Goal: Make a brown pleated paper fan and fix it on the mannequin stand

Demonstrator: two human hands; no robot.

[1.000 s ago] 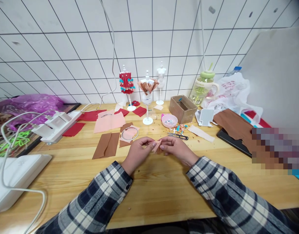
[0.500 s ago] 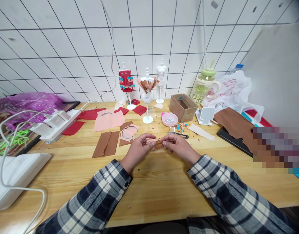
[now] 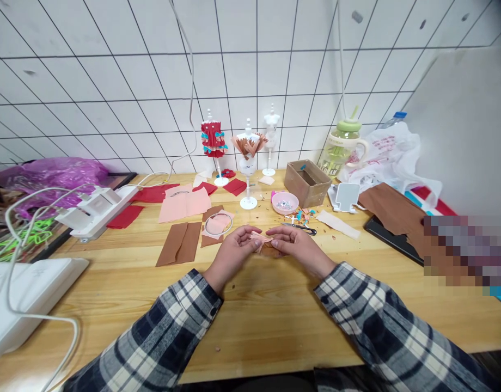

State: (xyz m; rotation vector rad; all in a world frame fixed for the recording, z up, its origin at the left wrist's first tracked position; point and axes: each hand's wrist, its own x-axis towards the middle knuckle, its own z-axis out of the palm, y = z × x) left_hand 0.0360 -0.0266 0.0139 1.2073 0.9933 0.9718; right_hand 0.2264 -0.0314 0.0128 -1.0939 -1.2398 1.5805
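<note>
Between my two hands is a small gathered piece of pink and brown pleated paper (image 3: 267, 247). My left hand (image 3: 236, 250) pinches its left side with thumb and fingers. On the other side, my right hand (image 3: 297, 246) pinches the right edge, fingertips close to the left ones. Part of the piece is hidden behind the fingers. Just beyond stands a small white dress form (image 3: 248, 166) with a pointed brown and pink collar (image 3: 249, 146) round its top. Black scissors (image 3: 301, 228) lie past my right hand, and a silvery ring (image 3: 218, 224) rests on paper pieces past my left.
Brown sheets (image 3: 178, 244) and pink sheets (image 3: 184, 206) lie at left, near a white power strip (image 3: 99, 209). Farther back are a red-dressed form (image 3: 213, 141), a pink bowl (image 3: 285, 203) of small shiny bits, a cardboard box (image 3: 310, 185), a phone stand (image 3: 346, 197) and a jug (image 3: 342, 147).
My fingers have shifted slightly on the pleated paper and drawn a little closer together. More of its pink side now shows between them. The camera view has tipped slightly upward.
</note>
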